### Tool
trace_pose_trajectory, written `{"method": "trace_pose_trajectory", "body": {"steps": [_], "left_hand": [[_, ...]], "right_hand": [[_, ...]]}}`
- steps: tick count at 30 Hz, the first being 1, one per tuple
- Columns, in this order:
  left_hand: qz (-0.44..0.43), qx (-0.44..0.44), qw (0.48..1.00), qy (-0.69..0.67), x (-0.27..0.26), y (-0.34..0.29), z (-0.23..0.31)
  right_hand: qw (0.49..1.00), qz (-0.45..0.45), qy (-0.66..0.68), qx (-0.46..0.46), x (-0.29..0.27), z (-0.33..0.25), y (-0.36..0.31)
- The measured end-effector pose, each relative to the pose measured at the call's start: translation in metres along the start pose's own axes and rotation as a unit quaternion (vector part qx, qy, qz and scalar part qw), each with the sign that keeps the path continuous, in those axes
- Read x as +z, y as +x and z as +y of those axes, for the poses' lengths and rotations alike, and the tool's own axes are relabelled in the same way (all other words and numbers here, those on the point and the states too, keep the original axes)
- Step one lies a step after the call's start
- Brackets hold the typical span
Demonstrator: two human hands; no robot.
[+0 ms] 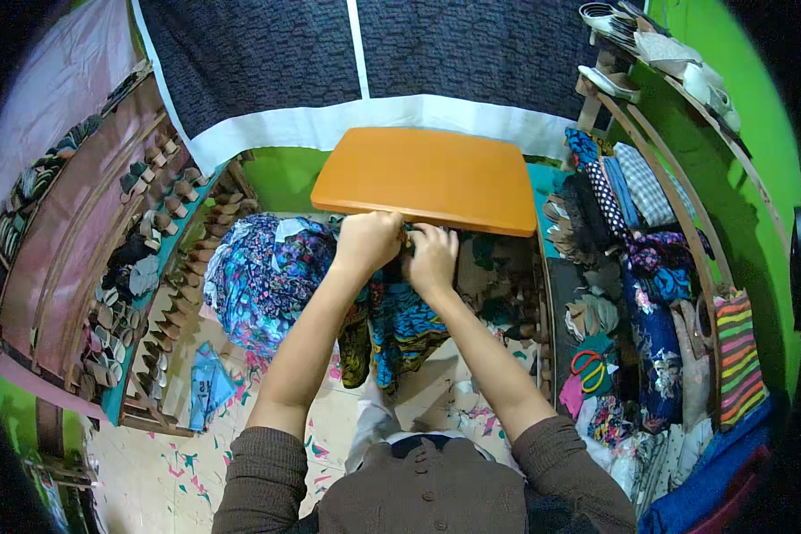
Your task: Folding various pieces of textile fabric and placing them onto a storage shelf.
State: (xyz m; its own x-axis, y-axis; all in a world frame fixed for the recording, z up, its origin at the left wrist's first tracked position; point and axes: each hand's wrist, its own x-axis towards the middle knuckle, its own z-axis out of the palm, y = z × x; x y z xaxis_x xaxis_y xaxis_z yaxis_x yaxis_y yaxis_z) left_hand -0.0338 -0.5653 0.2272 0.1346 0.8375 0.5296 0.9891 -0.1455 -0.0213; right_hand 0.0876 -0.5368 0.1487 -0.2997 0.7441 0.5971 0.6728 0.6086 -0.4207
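Note:
My left hand (368, 240) and my right hand (433, 258) are side by side, both closed on the top edge of a patterned blue and dark fabric (400, 325) that hangs down between my forearms. Both hands are at the near edge of an orange table top (427, 178), which the fabric's upper edge meets. What lies between my fingers is hidden.
A bundle of blue floral cloth (262, 276) lies left of my hands. Racks of shoe soles (151, 267) fill the left. Stacked fabrics (641, 258), red-handled scissors (587, 365) and a striped bag (739, 356) sit on the right. Sandals (676, 53) rest on a shelf.

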Motion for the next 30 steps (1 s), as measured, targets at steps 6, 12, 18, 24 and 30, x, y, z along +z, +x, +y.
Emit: {"method": "trace_pose_trajectory", "body": {"steps": [6,12,18,24,30], "left_hand": [[0.123,-0.088,0.987,0.044,-0.062,0.023,-0.088],[0.094,-0.182,0.970,0.131,-0.081,0.029,-0.195],[0.065,-0.170,0.971,0.156,-0.029,0.048,-0.250],[0.063,-0.153,0.976,0.144,-0.003,0.072,-0.284],[-0.020,0.124,0.991,0.054,0.028,0.092,-0.283]], "right_hand": [[0.989,0.083,-0.113,0.051,0.026,0.100,0.002],[0.982,0.089,-0.121,0.112,-0.018,0.181,0.051],[0.970,0.158,-0.082,0.167,-0.031,0.178,0.132],[0.954,0.218,-0.168,0.123,-0.052,0.168,0.187],[0.918,0.250,-0.213,0.223,-0.074,0.186,0.208]]}}
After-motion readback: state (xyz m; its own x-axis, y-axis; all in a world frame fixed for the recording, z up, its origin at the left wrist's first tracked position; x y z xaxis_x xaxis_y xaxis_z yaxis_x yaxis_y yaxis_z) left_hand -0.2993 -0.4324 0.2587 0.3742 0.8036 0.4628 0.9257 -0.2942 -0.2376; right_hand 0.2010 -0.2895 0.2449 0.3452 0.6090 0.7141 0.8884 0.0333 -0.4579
